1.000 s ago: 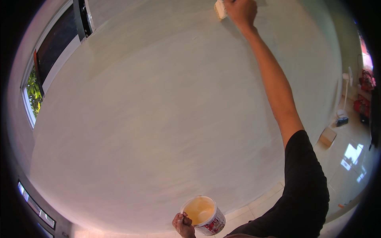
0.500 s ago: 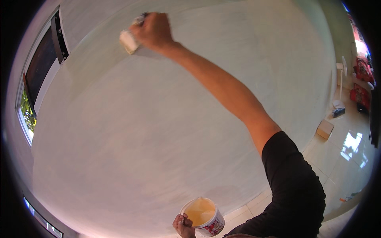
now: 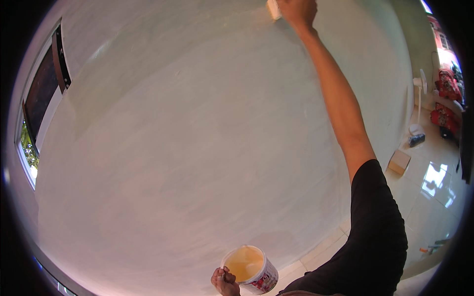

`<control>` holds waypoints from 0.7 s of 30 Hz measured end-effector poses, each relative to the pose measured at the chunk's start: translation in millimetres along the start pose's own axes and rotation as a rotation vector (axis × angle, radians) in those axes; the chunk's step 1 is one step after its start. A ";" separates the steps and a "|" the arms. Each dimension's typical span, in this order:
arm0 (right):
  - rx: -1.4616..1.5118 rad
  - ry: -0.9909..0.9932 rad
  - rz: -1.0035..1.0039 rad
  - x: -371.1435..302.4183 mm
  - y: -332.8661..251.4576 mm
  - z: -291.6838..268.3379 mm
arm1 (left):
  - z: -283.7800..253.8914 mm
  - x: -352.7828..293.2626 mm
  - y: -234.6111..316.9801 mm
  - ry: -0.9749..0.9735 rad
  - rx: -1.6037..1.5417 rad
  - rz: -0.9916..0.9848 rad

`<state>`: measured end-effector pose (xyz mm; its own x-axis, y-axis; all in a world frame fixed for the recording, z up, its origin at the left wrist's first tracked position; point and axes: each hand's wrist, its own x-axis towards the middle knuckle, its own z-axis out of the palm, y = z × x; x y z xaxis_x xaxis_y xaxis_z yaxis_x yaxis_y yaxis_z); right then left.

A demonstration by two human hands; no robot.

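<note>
Two hands busy: right hand (image 3: 297,11) up top, fingers clamped on a pale pad (image 3: 272,9) pressed flat vs. the wall (image 3: 197,148). Pad sits just left of the fingers; left hand (image 3: 224,282), far below, grips the paint bucket (image 3: 249,269) rim.

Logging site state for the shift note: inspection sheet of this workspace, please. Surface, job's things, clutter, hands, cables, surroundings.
Surface: pale wall, broad and streaky, fills most of the view.
Job's things: small white tub with pale yellowish liquid inside; whitish brush head at the wall near the top edge, partly cut off.
Clutter: small cardboard box on the glossy tiled floor; dark item beside a white stand at the wall base; red things far right.
Hands: left hand grips the tub's rim; right hand raised overhead, closed on the brush.
Cables: nothing seen.
Surroundings: dark-framed window at left, greenery outside.
</note>
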<state>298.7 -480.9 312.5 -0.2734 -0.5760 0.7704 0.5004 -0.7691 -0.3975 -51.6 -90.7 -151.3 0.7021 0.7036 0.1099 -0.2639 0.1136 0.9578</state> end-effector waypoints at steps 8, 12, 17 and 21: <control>0.461 -0.031 -0.374 -67.0 -115.5 56.3 | 16.7 10.2 -12.6 -0.042 0.011 -0.040; 0.705 -0.135 -0.242 -51.5 -121.6 15.9 | 32.2 -3.7 -11.6 -0.047 0.007 -0.054; 1.058 -0.327 0.193 -14.4 -10.7 55.7 | 18.5 5.4 -44.5 -0.102 0.291 0.078; 0.885 -0.307 0.358 11.0 74.0 43.8 | 12.3 10.8 -75.9 -0.072 0.742 0.338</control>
<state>368.7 -532.1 313.5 0.1739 -0.5411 0.8228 0.9770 -0.0098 -0.2129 -15.8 -100.3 -219.5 0.7103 0.5672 0.4169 0.0199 -0.6082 0.7936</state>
